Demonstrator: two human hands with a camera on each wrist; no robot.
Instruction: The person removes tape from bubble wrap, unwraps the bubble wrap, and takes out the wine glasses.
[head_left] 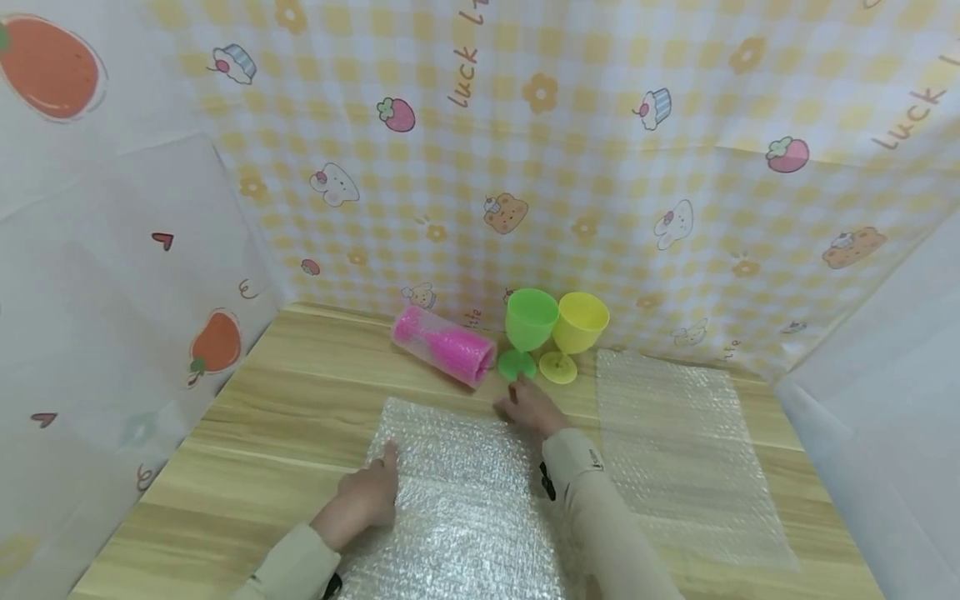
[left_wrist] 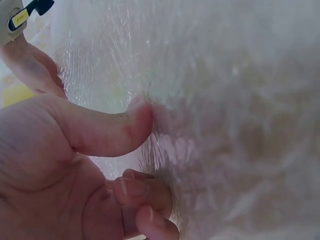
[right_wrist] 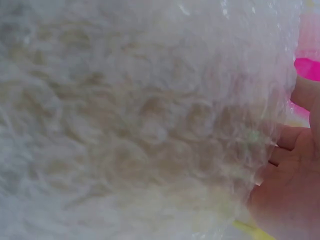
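A sheet of bubble wrap (head_left: 465, 500) spans the space between both hands. At its left edge my left hand (head_left: 367, 492) pinches it, the thumb (left_wrist: 115, 130) on one face and the fingers curled at the other. My right hand (head_left: 531, 406) holds the upper right edge, and in the right wrist view its fingers (right_wrist: 287, 145) go partly behind the sheet. Just beyond that hand stand a green plastic goblet (head_left: 531, 321) and a yellow plastic goblet (head_left: 582, 323), side by side. A pink goblet rolled in bubble wrap (head_left: 444, 344) lies on its side left of them.
A second bubble wrap sheet (head_left: 682, 450) lies flat at the right of the wood-grain table (head_left: 247, 442). Behind the table hangs a yellow checked cloth (head_left: 585, 167), with white cloth walls (head_left: 112, 275) at the sides.
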